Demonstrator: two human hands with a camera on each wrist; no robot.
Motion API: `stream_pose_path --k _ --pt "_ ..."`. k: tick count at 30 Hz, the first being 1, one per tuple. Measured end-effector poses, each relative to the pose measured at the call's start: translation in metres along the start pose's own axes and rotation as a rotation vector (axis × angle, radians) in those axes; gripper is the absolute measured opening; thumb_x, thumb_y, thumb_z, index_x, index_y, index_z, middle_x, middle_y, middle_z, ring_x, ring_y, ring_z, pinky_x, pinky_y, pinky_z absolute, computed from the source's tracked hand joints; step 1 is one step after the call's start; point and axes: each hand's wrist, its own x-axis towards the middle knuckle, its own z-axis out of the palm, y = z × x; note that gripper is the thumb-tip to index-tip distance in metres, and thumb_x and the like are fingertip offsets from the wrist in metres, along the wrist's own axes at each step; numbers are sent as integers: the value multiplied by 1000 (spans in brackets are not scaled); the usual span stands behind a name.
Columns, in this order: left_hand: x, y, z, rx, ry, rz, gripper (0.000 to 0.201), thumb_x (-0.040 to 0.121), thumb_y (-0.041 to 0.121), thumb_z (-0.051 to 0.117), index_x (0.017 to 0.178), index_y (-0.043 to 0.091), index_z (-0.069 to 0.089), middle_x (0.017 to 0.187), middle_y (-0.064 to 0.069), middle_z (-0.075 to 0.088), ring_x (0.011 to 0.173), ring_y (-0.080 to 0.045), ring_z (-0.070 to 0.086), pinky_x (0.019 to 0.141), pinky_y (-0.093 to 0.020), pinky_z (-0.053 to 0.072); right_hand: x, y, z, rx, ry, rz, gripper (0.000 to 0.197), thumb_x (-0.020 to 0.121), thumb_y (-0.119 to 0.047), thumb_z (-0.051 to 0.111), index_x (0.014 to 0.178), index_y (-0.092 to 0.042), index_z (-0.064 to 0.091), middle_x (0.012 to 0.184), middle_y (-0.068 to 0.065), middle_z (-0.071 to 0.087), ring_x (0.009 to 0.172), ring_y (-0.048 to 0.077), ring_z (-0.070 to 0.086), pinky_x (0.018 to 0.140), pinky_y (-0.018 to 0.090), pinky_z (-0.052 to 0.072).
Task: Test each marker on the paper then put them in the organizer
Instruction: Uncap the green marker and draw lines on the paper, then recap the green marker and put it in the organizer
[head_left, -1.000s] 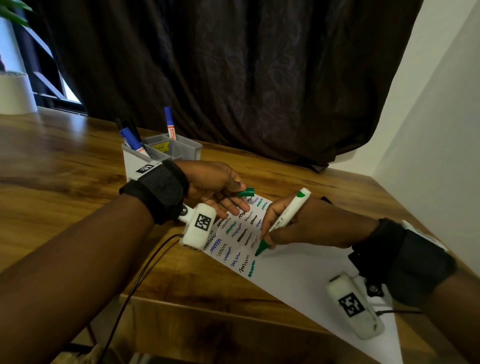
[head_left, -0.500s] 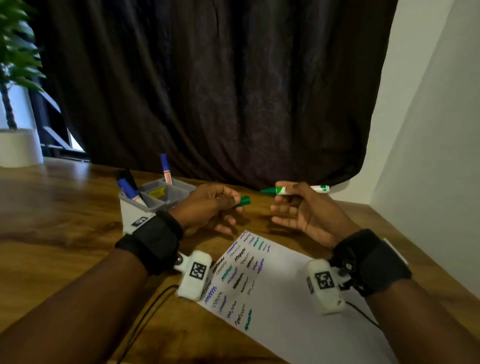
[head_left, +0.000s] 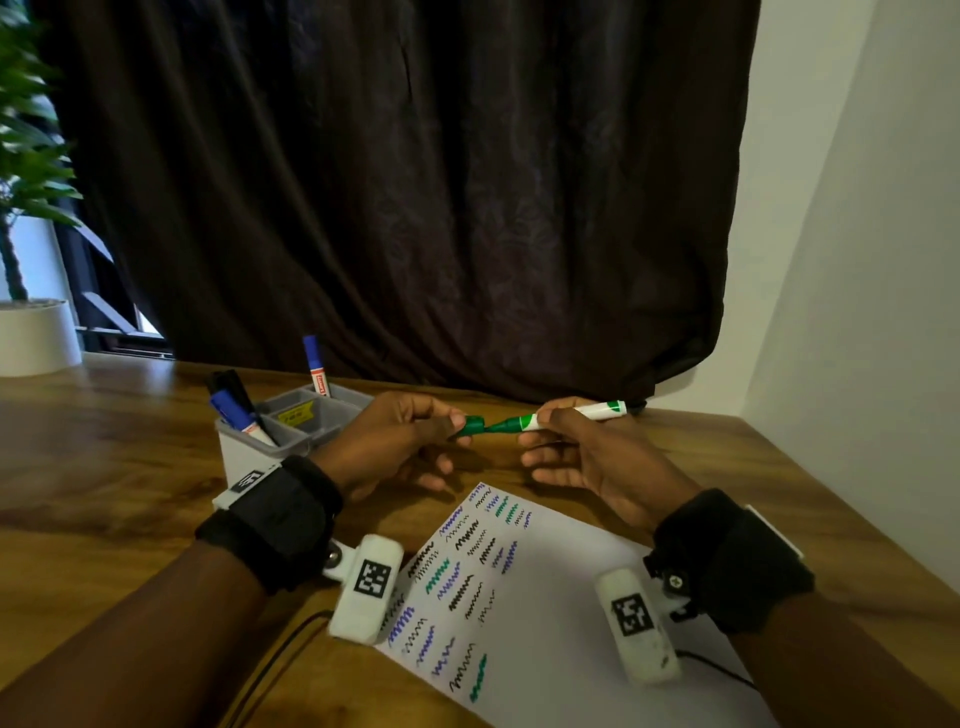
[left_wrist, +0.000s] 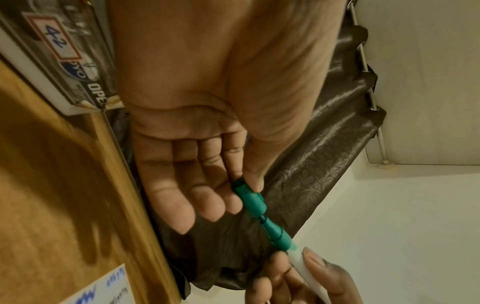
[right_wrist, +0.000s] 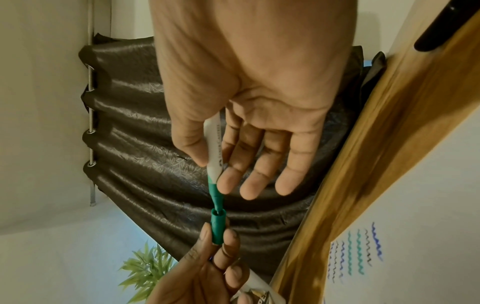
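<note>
My right hand (head_left: 566, 441) pinches a white marker with green ends (head_left: 571, 414) between thumb and index finger, held level above the table. Its green tip points left into the mouth of the green cap (head_left: 471, 426), which my left hand (head_left: 405, 436) pinches between thumb and forefinger. In the left wrist view the cap (left_wrist: 250, 200) meets the marker's nib end (left_wrist: 275, 232); in the right wrist view the tip (right_wrist: 217, 197) just enters the cap (right_wrist: 217, 228). The white paper (head_left: 545, 613), covered with coloured squiggles, lies below both hands. The grey organizer (head_left: 311, 415) stands left of my left hand.
The organizer holds a blue marker (head_left: 314, 364) upright at the back and a blue one (head_left: 234, 410) plus a black one (head_left: 236, 387) in front. A white plant pot (head_left: 34, 335) stands far left. A dark curtain (head_left: 415, 182) hangs behind the wooden table (head_left: 104, 467).
My right hand lifted the green marker off the paper and turned it level. Both hands came together, so the marker's tip now meets the cap in my left hand.
</note>
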Motion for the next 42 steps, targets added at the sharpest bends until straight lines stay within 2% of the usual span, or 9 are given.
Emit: stream_pose_path --k 9,14,17,20,25,31,36,38,42 --pt "-6 5 14 -54 -56 44 23 88 18 67 106 4 67 97 -13 75 68 -19 68 57 -32 59 -5 0 2 -13 -69 -70 9 96 -16 67 103 -11 70 95 15 79 76 22 73 82 40 59" --pt "-7 6 15 -156 -32 121 24 78 14 68 98 1 69 85 -16 73 68 -18 70 60 -31 62 -7 3 1 54 -91 -95 29 79 -25 76 102 -8 74 98 19 79 69 22 74 81 39 61" --pt "-6 3 18 -155 -9 133 21 79 10 68 98 -1 68 80 -16 72 67 -18 70 63 -33 63 -7 9 3 93 -98 -70 30 74 -27 77 97 -7 76 98 20 80 70 22 77 74 33 64" --pt "-6 2 19 -153 8 145 11 85 1 64 95 -1 68 74 -14 73 64 -18 70 63 -35 64 -6 12 4 139 -105 -44 27 75 -25 76 93 -5 78 96 20 80 73 22 79 72 31 66" --pt "-6 5 22 -143 41 195 11 86 0 63 96 -1 68 72 -10 72 63 -16 68 65 -37 64 -4 13 7 181 -105 -31 34 75 -27 76 100 -3 75 97 18 80 76 21 79 74 31 65" --pt "-10 12 25 -125 95 210 14 88 11 64 98 3 68 78 -9 71 68 -16 67 67 -39 64 -6 4 12 168 -91 -19 27 89 -27 73 109 -8 72 102 15 80 73 21 78 70 31 65" --pt "-19 31 16 -68 238 243 11 95 9 61 102 6 69 83 -12 69 69 -19 64 60 -38 61 -15 2 6 57 -211 41 50 78 -32 80 122 -13 67 106 15 79 74 21 75 75 35 61" --pt "-24 48 -2 47 322 292 11 97 11 60 100 8 70 76 -5 69 66 -16 65 59 -36 61 -16 2 2 -7 -266 61 60 75 -32 82 128 -15 61 108 15 79 76 21 74 78 38 60" --pt "-33 90 -57 422 525 408 17 101 14 55 93 18 70 60 10 66 52 -2 59 50 -23 54 -14 0 -4 -55 -245 33 47 86 -28 78 128 -17 60 104 13 80 75 21 74 76 38 59"
